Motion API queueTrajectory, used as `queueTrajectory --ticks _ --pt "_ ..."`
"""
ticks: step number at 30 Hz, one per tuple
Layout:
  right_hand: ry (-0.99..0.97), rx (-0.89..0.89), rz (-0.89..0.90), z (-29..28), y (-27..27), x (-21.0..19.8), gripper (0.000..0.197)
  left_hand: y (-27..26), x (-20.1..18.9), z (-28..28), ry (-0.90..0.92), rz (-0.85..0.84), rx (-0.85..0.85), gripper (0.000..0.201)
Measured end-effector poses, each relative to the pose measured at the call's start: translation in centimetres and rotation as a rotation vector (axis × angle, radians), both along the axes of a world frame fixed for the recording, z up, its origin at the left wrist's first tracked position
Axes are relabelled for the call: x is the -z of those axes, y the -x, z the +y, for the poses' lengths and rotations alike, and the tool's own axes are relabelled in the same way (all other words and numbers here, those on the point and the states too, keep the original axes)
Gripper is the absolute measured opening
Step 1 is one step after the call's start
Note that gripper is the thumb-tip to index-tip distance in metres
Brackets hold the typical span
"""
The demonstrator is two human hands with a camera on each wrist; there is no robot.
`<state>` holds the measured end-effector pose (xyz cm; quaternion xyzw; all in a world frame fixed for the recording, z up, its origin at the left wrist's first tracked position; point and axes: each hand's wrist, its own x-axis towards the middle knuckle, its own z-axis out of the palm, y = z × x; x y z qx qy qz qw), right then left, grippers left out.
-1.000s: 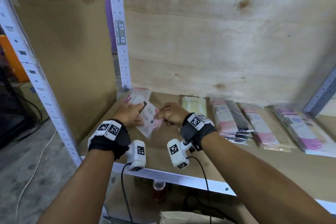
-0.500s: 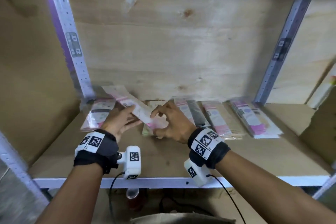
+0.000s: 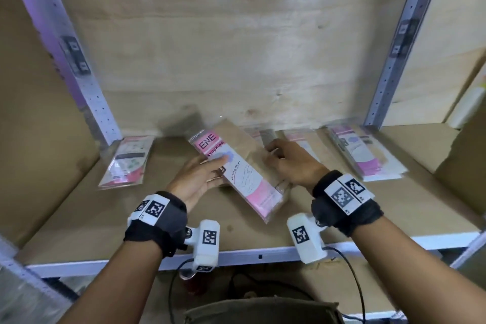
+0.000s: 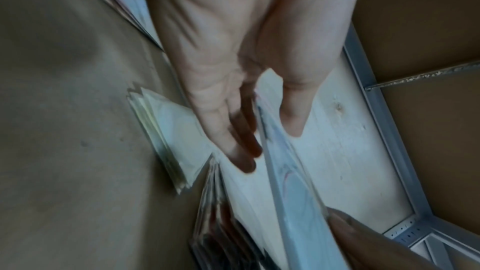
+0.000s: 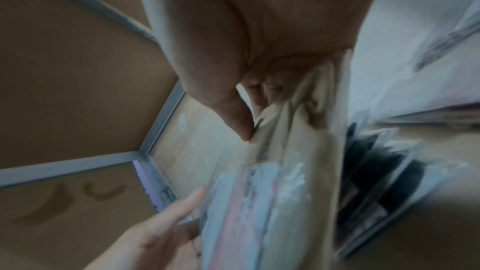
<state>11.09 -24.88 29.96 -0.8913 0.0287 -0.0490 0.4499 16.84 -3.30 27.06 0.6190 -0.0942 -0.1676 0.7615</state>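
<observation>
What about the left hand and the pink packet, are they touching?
Touching. In the left wrist view the left hand pinches the packet by its edge, between thumb and fingers; the head view shows its fingers lying on the packet's face.

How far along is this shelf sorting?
Done: flat plastic-wrapped packet piles already lie along the wooden shelf. In hand: left hand and right hand both grip a pink-and-white plastic stocking packet at mid-shelf. Left: probably laying it on a pile.
</observation>
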Motion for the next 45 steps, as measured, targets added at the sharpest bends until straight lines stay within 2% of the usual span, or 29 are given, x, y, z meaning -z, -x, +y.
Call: queueTrajectory --ticks 3,6,9,12,15,19,22,24,26,28,29,32,36,40,42,45 --pt "-0.014 -0.092 0.024 -1.0 0.5 0.9 0.03 -1.2 -0.7 0.6 0.018 -0.079 -0.211 0.035" --pt "-0.062 -0.169 0.064 -1.9 0.7 1.4 0.027 -2.5 -1.4 1.7 -0.222 -0.178 -0.33 0.043" --pt "-0.062 -0.225 0.09 -2.7 1.0 1.5 0.025 -3.6 -1.5 2.6 -0.451 -0.276 -0.366 0.046" --pt "-0.051 -0.247 0.092 -3.0 1.2 1.6 0.021 -4.3 -1.1 2.6 -0.513 -0.349 -0.331 0.04" --pt "-0.089 -0.269 0.113 -3.1 1.1 1.8 0.021 -4.3 -1.1 2.5 -0.508 -0.338 -0.299 0.039" --pt "-0.145 -0.285 0.109 -2.7 1.1 2.0 0.021 -3.7 -1.4 2.8 -0.463 -0.242 -0.191 0.052" --pt "-0.197 -0.295 0.119 -2.3 1.1 2.3 0.022 -2.8 -1.6 2.6 -0.237 -0.047 -0.141 0.037" --pt "-0.238 -0.3 0.116 -1.9 1.0 2.5 0.022 -2.6 -1.5 2.7 -0.095 0.105 -0.096 0.05" --pt "-0.262 -0.305 0.104 -1.6 0.9 2.5 0.023 -2.3 -1.5 2.8 -0.053 0.122 -0.056 0.061" --pt "-0.271 -0.312 0.103 -1.6 0.9 2.5 0.023 -2.1 -1.7 2.9 -0.07 0.056 -0.109 0.054" --pt "-0.273 -0.319 0.109 -1.7 0.9 2.5 0.023 -2.2 -1.9 3.0 -0.146 -0.012 -0.158 0.05" --pt "-0.253 -0.331 0.132 -2.1 1.1 2.5 0.023 -2.5 -2.0 4.1 -0.501 -0.232 -0.24 0.058" --pt "-0.192 -0.339 0.133 -2.4 1.1 2.6 0.02 -2.8 -1.9 4.8 -0.687 -0.558 -0.267 0.052" --pt "-0.156 -0.358 0.136 -2.4 1.0 3.0 0.02 -2.2 -1.5 4.6 -0.888 -0.719 -0.335 0.057" --pt "-0.18 -0.368 0.128 -2.3 1.0 3.1 0.021 -2.1 -1.5 4.6 -0.869 -0.694 -0.318 0.06" --pt "-0.224 -0.381 0.12 -2.0 0.9 3.1 0.02 -1.9 -1.7 4.4 -0.544 -0.433 -0.191 0.055"
